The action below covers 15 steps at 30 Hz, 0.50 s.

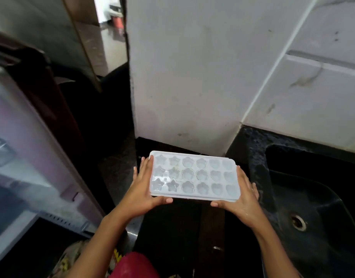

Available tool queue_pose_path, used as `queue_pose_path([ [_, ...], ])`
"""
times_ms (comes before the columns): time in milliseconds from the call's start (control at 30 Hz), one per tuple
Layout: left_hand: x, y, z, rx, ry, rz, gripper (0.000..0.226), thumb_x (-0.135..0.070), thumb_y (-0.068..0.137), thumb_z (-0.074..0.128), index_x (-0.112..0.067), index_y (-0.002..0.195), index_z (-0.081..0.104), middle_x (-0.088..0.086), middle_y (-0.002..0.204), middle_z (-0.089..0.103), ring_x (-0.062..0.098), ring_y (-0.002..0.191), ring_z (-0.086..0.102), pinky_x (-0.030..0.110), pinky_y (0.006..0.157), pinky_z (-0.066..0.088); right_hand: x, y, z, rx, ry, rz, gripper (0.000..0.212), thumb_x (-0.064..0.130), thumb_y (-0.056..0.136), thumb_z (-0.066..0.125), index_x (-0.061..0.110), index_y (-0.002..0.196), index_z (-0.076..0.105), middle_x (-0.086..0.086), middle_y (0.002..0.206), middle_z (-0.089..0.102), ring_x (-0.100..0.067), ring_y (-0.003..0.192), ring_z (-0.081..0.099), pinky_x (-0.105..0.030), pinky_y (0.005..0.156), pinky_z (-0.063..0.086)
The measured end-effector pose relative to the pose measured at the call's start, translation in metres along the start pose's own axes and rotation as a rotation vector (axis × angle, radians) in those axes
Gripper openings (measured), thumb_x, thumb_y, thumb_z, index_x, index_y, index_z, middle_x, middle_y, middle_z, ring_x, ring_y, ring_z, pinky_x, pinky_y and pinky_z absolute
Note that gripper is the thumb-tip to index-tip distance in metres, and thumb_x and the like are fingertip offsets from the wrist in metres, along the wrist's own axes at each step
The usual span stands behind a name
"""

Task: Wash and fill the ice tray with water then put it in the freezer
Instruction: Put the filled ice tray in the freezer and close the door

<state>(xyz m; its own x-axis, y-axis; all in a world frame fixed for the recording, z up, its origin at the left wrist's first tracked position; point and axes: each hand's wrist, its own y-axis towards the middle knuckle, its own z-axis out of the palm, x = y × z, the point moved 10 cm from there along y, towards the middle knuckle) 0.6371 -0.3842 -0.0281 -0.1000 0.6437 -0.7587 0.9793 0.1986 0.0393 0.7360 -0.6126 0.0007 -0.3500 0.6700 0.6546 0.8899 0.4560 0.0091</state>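
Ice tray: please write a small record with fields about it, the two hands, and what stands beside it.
tray: white ice tray, held level, three rows of six moulds
left hand: grips tray's left end
right hand: grips tray's right end
right of tray: black sink, drain visible
left of tray: open fridge door
water in moulds: cannot tell

Ice tray [194,175]: white, slightly translucent plastic, smooth and glossy, with highlights in the moulded cells. Sink [259,177]: black, stone-like, speckled, mostly matt. Drain [298,222]: dull metal. Wall tiles [323,87]: white, glossy, grey-veined. Pillar [182,77]: white, matt, scuffed and stained. Fridge door [22,147]: smooth, glossy panel, too blurred to confirm the material.
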Motion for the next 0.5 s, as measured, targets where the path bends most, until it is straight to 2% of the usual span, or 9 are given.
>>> queue_pose_path([
  [200,0.028,-0.051,-0.035,-0.121,-0.039,-0.136,0.140,-0.093,0.044,0.050,-0.026,0.146,-0.019,-0.011,0.154,-0.023,-0.005,0.132,-0.033,0.008,0.100,-0.026,0.039,0.007,0.039,0.112,-0.008,-0.118,0.133,0.076,0.034,0.065,0.032,0.148,0.012,0.012,0.155,0.015,-0.008,0.143,0.007,-0.043,0.116,-0.013],
  [300,0.041,-0.075,-0.050,-0.176,-0.061,-0.182,0.140,-0.093,0.043,0.051,-0.028,0.147,-0.018,-0.011,0.155,-0.022,-0.002,0.135,-0.032,0.018,0.108,-0.021,0.060,0.005,0.054,0.148,0.000,-0.159,0.133,0.076,0.033,0.065,0.033,0.147,0.011,0.012,0.155,0.015,-0.009,0.143,0.008,-0.043,0.116,-0.013],
  [367,0.049,-0.092,-0.059,-0.206,-0.076,-0.208,0.140,-0.092,0.043,0.052,-0.028,0.146,-0.018,-0.011,0.155,-0.022,-0.002,0.135,-0.031,0.029,0.114,-0.015,0.074,0.001,0.067,0.183,0.010,-0.190,0.137,0.078,0.030,0.065,0.034,0.148,0.010,0.011,0.155,0.013,-0.007,0.143,0.006,-0.042,0.115,-0.014],
  [500,0.062,-0.130,-0.077,-0.252,-0.103,-0.256,0.138,-0.089,0.046,0.055,-0.030,0.146,-0.019,-0.014,0.154,-0.024,-0.004,0.133,-0.032,0.034,0.115,-0.011,0.105,-0.010,0.091,0.232,0.012,-0.254,0.131,0.075,0.034,0.065,0.036,0.147,0.009,0.015,0.154,0.012,0.008,0.135,0.002,-0.039,0.114,-0.016],
])
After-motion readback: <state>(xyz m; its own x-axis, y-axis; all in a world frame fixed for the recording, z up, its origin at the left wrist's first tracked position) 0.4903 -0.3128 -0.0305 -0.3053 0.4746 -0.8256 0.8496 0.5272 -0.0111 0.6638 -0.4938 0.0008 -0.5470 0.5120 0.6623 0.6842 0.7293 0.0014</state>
